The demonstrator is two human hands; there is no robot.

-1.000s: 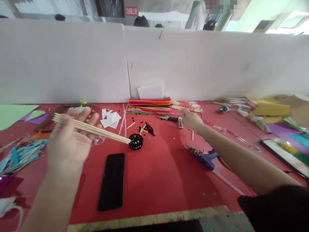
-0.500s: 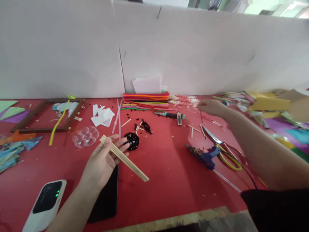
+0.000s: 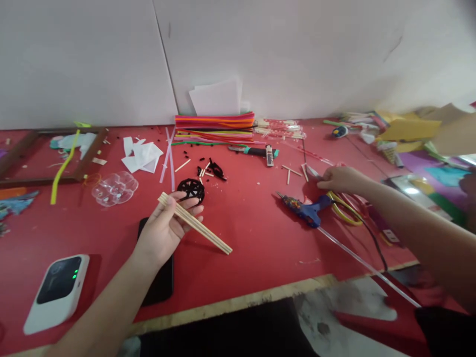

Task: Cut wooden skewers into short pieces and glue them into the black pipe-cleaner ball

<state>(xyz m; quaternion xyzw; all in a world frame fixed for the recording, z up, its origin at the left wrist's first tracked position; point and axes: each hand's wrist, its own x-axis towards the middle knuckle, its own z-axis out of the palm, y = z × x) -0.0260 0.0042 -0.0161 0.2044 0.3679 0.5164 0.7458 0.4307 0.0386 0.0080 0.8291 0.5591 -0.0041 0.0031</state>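
Pinched between the thumb and fingers of my left hand [image 3: 165,228] are several thin wooden sticks [image 3: 204,230], slanting down to the right above the table. Behind its fingertips lies a round black openwork piece [image 3: 191,189]. My right hand [image 3: 336,179] is at the scissors [image 3: 345,210], its bent fingers over their middle and hiding the pivot. A blade tip and the yellow handles show on either side of the hand. A blue glue gun [image 3: 307,210] with a clear glue stick lies just left of the scissors.
A craft knife [image 3: 253,150], a bundle of coloured pipe cleaners [image 3: 213,126] and short stick pieces [image 3: 291,171] lie farther back. At left are a clear flower-shaped palette [image 3: 115,188], a brown frame [image 3: 87,158] and a white device [image 3: 55,295]. A black phone [image 3: 163,282] lies under my left forearm.
My right hand has come back from the far side of the table to the scissors. My left hand still holds the sticks. The view has tilted down and turned slightly right.
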